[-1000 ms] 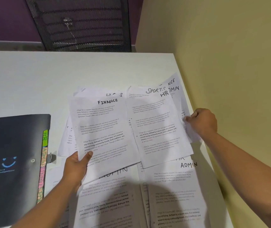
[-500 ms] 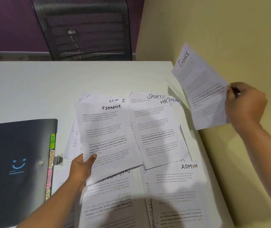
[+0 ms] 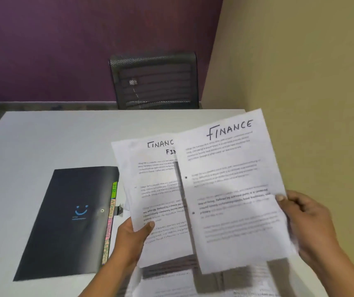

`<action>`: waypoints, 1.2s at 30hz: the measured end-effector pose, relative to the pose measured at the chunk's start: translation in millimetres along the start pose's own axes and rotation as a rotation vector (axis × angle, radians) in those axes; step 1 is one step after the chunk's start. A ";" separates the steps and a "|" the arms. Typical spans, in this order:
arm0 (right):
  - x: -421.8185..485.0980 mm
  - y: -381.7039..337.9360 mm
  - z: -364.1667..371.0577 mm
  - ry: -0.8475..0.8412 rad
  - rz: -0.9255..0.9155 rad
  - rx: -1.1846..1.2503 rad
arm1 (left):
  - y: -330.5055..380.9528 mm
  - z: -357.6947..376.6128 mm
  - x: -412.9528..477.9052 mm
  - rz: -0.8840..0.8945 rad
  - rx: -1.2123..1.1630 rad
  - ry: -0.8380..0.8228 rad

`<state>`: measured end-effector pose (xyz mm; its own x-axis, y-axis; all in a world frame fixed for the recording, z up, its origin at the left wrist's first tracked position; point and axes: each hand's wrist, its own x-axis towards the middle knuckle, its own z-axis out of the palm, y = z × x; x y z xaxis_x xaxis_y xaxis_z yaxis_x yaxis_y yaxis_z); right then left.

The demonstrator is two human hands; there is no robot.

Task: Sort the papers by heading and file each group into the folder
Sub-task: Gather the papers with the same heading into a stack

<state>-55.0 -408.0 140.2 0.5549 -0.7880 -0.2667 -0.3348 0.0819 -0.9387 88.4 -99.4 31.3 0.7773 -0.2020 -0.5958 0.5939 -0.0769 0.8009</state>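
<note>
Matching Finance headings
Right hand (image 3: pixel 307 221) pinches a sheet (image 3: pixel 232 189) by its right edge, laid over the stack (image 3: pixel 156 189) pinched by left hand (image 3: pixel 133 239), likely to compare headings; folder (image 3: pixel 71 219) lies closed at left.

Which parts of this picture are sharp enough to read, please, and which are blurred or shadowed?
Head view: the FINANCE heading on the sheet in the right hand reads clearly, its printed text is smeared; the papers at the bottom edge are blurred and shadowed; the folder tabs are partly legible.
</note>
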 end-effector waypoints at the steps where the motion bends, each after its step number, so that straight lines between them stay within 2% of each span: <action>1: -7.7 10.1 4.9 -0.038 0.045 0.020 | 1.9 -0.3 -10.1 0.012 0.000 -0.008; 5: -36.6 31.2 24.1 -0.186 0.127 0.040 | 8.9 2.1 -47.4 0.033 -0.014 -0.121; 8: -52.2 25.6 35.6 -0.394 0.208 -0.030 | 15.4 6.3 -69.6 0.025 -0.005 -0.221; 11: -63.3 19.0 40.0 -0.540 0.228 -0.050 | 19.3 10.9 -86.0 0.030 0.048 -0.217; 16: -73.8 19.9 41.8 -0.552 0.180 -0.090 | 23.9 5.4 -92.3 0.000 -0.120 -0.182; 18: -74.9 18.5 42.5 -0.542 0.173 -0.096 | 27.8 3.9 -90.5 0.069 -0.130 -0.216; 22: -70.8 22.9 50.8 -0.523 0.035 -0.193 | 34.8 5.8 -91.4 0.182 -0.136 -0.242; 29: -69.1 22.4 72.0 -0.367 -0.160 -0.053 | 39.2 3.9 -85.7 0.466 0.077 -0.047; 33: -69.7 25.2 78.0 -0.309 -0.181 0.006 | 38.0 8.3 -87.9 0.553 0.098 0.021; 36: -73.0 26.2 83.2 -0.315 -0.182 0.066 | 31.0 10.1 -86.9 0.632 0.217 0.057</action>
<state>-40.8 -297.6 116.9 0.8118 -0.5674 -0.1381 -0.1646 0.0047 -0.9864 37.3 -94.1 108.5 0.9752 -0.2214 -0.0052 -0.0301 -0.1560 0.9873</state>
